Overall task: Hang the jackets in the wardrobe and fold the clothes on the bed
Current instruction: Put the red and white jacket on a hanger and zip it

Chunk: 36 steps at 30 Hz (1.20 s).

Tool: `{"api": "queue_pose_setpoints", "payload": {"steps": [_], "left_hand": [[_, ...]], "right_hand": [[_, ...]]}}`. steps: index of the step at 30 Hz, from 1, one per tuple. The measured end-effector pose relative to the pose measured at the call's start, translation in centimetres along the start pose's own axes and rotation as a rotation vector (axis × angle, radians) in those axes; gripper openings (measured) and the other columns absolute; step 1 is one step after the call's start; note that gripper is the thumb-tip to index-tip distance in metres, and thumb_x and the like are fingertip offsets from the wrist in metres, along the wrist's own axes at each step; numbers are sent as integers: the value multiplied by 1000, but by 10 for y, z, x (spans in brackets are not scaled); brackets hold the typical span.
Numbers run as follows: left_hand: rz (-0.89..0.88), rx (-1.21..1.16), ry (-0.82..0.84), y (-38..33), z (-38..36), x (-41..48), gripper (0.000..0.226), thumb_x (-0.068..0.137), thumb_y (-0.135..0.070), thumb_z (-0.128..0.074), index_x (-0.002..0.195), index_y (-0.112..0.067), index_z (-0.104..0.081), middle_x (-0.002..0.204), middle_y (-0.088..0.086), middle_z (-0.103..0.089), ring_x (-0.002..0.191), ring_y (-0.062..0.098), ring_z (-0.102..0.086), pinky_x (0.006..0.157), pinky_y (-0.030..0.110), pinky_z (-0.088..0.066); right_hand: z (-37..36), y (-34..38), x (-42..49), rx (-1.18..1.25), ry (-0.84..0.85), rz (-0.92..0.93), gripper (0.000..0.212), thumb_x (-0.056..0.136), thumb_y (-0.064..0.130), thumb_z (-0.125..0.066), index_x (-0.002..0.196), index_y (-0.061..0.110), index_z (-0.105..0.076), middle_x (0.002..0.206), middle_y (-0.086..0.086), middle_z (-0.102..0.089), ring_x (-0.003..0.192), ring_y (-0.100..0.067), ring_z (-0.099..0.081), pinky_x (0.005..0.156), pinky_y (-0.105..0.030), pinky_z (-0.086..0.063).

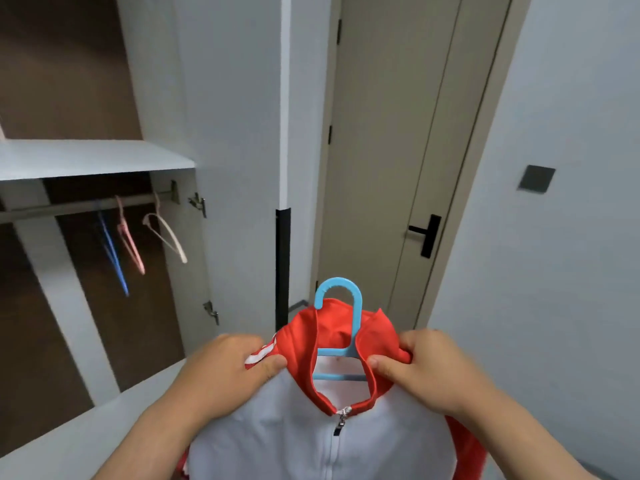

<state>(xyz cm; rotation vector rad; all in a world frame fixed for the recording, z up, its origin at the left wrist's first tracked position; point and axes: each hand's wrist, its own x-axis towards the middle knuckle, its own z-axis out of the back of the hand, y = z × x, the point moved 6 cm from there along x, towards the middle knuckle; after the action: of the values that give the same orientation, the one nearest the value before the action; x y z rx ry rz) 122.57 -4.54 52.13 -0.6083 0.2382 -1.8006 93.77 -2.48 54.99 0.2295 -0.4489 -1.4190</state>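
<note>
Between your hands, out in front of the open wardrobe [156, 81] and not yet on its rail [69, 207], hangs the red-and-white zip jacket [322, 441]. It's already on a light-blue hanger [341, 296], hook upright above the collar [377, 327], open side toward the wardrobe. Left hand [228, 372] pinches the striped shoulder, thumb on top. Right hand [433, 368] pinches the other shoulder beside the collar. Zip is up to the collar base.

Both grips are on cloth, not on the hanger, so I'd judge it could tilt or slip out as you lift. Suggest:
- Move one hand to the hook's neck and support the body with the other.
- The rail sits under the shelf [86, 157]. The blue hanger [112, 251], pink hanger [130, 244] and white hanger [168, 237] bunch toward its right end.
- Aim for the bare rail left of the blue one, hook over from the front, then let the shoulders settle level.
</note>
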Motion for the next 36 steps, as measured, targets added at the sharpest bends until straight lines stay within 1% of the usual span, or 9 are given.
{"api": "queue_pose_setpoints", "payload": {"steps": [4,7,12,17,21,26,29,33,36], "left_hand": [[155,96,-63,17,24,-9,28,78,-74,-51,69,-47,-55,70,-27,-58,63,6,-53,51,22,-30],[307,201,-182,35,42,-21,50,81,-73,-51,59,-27,-53,60,-13,-57,62,5,-54,51,20,-32],[496,225,-282,67,80,-49,48,84,-62,-59,54,-26,-51,56,-10,-56,58,8,-55,50,23,-35],[645,181,-348,107,118,-77,49,85,-52,-64,49,-24,-47,50,-9,-53,54,12,-52,49,25,-32],[666,183,-378,142,137,-85,50,90,-48,-63,49,-25,-44,51,-6,-51,57,14,-52,52,28,-34],[684,152,-395,203,157,-81,47,90,-51,-61,52,-25,-51,53,-5,-55,57,14,-54,50,22,-33],[696,91,-394,253,171,-70,46,90,-49,-63,52,-26,-51,50,-8,-52,55,14,-54,49,18,-31],[699,2,-386,320,189,-47,44,89,-48,-65,53,-25,-54,48,-11,-54,55,15,-56,49,18,-35],[703,-9,-376,359,200,-29,43,89,-51,-63,56,-24,-58,53,-6,-57,58,18,-59,50,22,-40]], "right_hand": [[-17,24,44,11,17,141,68,59,85,-39,56,18,-44,51,6,-51,48,-9,-45,47,-27,-33],[-29,46,70,15,44,252,65,59,87,-35,60,25,-52,55,8,-55,51,-5,-48,46,-23,-31],[-54,96,93,166,176,464,60,68,80,-45,62,20,-50,58,5,-54,54,-7,-47,52,-27,-36],[-86,153,107,302,356,641,40,82,50,-66,60,22,-47,56,20,-52,54,-5,-44,53,-23,-32],[-110,186,125,335,402,690,37,87,35,-69,60,21,-47,54,18,-49,53,-4,-42,52,-21,-31],[-142,232,151,345,419,687,44,88,36,-70,57,21,-42,52,15,-47,52,-3,-41,52,-21,-32],[-164,267,173,304,442,690,42,87,42,-67,61,17,-46,59,9,-49,58,-2,-41,59,-31,-39],[-190,315,206,312,468,671,41,86,45,-66,58,24,-46,57,13,-49,56,-3,-43,55,-23,-35],[-206,341,230,332,462,657,43,91,40,-66,60,18,-46,58,10,-49,56,-2,-42,58,-27,-37]]}}
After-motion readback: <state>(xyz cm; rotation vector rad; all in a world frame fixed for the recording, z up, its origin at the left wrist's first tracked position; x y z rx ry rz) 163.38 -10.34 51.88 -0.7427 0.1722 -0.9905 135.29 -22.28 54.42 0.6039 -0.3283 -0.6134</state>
